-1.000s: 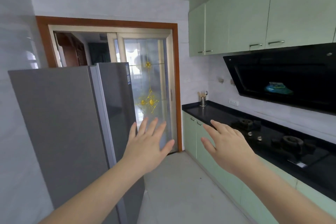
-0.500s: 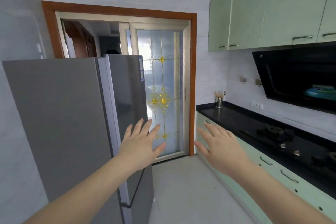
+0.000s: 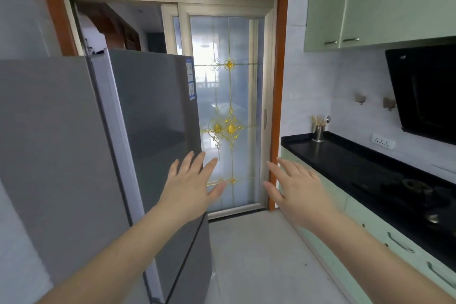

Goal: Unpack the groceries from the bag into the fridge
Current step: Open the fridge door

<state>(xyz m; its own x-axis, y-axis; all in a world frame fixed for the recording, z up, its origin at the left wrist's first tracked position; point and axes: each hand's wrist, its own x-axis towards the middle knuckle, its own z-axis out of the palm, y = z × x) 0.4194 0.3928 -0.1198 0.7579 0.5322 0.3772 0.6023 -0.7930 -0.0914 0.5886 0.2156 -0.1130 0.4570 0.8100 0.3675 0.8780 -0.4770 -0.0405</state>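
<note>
A tall grey fridge [image 3: 148, 131] stands on the left with its doors shut. My left hand [image 3: 190, 187] is held up in front of the fridge's right edge, fingers spread, holding nothing. My right hand [image 3: 298, 190] is raised beside it in mid-air, fingers apart and empty, in front of the doorway. No grocery bag is in view.
A sliding glass door [image 3: 229, 111] with gold ornaments is straight ahead in a brown frame. A black counter [image 3: 350, 163] with a gas hob [image 3: 414, 187] and utensil holder [image 3: 318, 131] runs along the right over green cabinets. A range hood [image 3: 427, 91] hangs above. Grey floor lies between.
The view has turned left and dropped a little, so the fridge and door fill more of the frame. Both hands stay raised, open and empty.
</note>
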